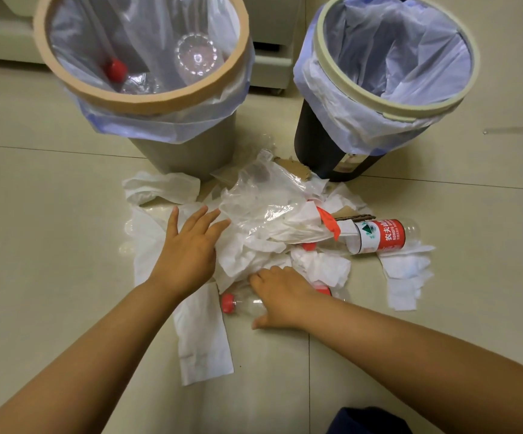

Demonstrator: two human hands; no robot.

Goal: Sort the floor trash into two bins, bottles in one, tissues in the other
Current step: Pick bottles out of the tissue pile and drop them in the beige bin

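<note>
Left hand (188, 255) spread on tissues (247, 256); right hand (282, 299), just beside, curled round red-capped bottle (243, 305).

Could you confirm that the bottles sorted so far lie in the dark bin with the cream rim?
Not quite: the head view shows the bottles lying in the grey bin with the tan rim; the dark bin with the cream rim shows only its liner.

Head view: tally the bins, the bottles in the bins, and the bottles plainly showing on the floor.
Bins: 2, tan-rimmed bin and cream-rimmed bin.
Bottles in bins: 2, red-capped bottle and base-up bottle, both in the tan-rimmed one.
Bottles on floor: 2, labelled bottle and near bottle; tissues may hide more.
Total: 6.
</note>
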